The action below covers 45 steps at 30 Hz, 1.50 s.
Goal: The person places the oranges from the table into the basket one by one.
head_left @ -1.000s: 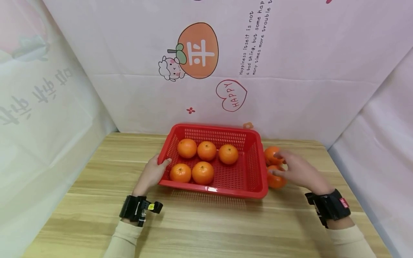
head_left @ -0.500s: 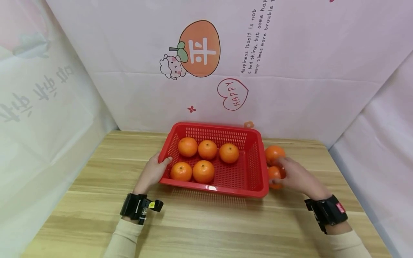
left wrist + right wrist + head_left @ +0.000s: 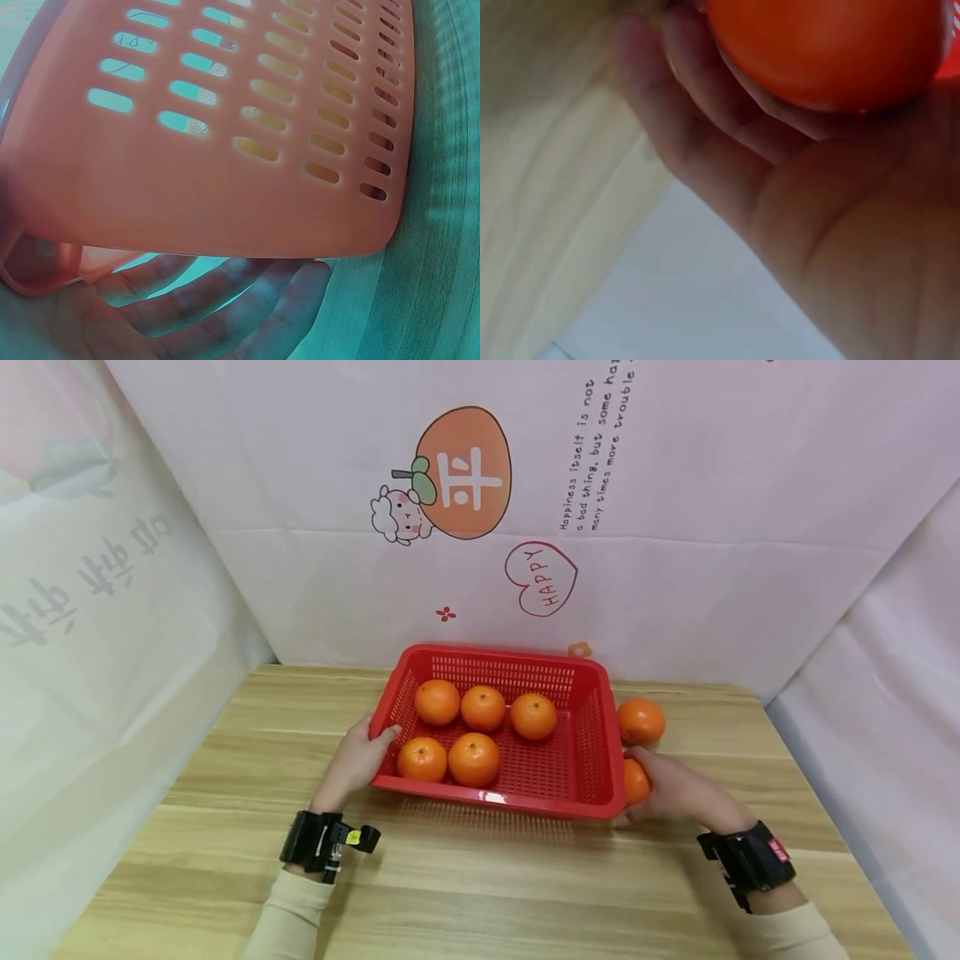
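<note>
A red slotted plastic basket (image 3: 525, 806) stands on the wooden table, with several oranges (image 3: 474, 760) inside it in two rows. My left hand (image 3: 355, 762) grips its left rim, thumb over the edge; in the left wrist view the fingers (image 3: 217, 300) lie along the outside of the wall. Beside the basket's right wall, my right hand (image 3: 671, 787) curls its fingers round an orange (image 3: 637, 782). That same orange (image 3: 832, 52) rests against the fingers and palm in the right wrist view. One more orange (image 3: 641, 720) lies on the table just behind it.
The wooden table (image 3: 480, 885) reaches forward to a white printed cloth (image 3: 315, 593) hung as a back wall. Similar cloth closes off the left and right sides. Inside the basket, the right part of the floor (image 3: 536, 772) shows bare.
My right hand has come down from above the two outside oranges and moved toward me, closing round the nearer one. The left hand keeps its grip on the basket.
</note>
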{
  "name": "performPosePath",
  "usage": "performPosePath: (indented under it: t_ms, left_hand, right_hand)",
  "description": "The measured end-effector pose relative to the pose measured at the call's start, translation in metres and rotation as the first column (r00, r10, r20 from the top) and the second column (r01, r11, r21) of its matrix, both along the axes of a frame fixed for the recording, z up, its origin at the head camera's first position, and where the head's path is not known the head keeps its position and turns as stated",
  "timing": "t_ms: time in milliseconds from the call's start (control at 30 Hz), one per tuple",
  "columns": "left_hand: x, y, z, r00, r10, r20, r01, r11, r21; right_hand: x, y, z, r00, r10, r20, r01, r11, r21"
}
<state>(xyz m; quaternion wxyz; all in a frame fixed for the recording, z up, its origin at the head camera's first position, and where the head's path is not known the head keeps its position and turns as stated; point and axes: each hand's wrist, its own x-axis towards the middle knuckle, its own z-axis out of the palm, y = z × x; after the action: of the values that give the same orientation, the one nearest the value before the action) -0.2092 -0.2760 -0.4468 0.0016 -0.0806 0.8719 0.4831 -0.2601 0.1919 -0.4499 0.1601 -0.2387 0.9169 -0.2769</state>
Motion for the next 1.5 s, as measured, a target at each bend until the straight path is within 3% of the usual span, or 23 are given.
performPosePath:
  t_ms: [367, 867, 1500]
  left_hand:
    - [0.000, -0.001, 0.001, 1.000, -0.003, 0.004, 0.003, 1.000, 0.003]
    - [0.000, -0.001, -0.001, 1.000, -0.006, 0.009, 0.006, 1.000, 0.001]
    - [0.001, 0.000, 0.000, 1.000, 0.002, 0.015, -0.002, 1.000, 0.011]
  right_hand:
    - [0.000, -0.003, -0.011, 0.995, -0.026, -0.093, 0.026, 1.000, 0.000]
    - [0.005, 0.003, -0.018, 0.975, 0.003, -0.224, -0.008, 1.000, -0.021]
    - [0.000, 0.012, 0.001, 0.987, -0.062, -0.147, 0.053, 0.996, -0.065]
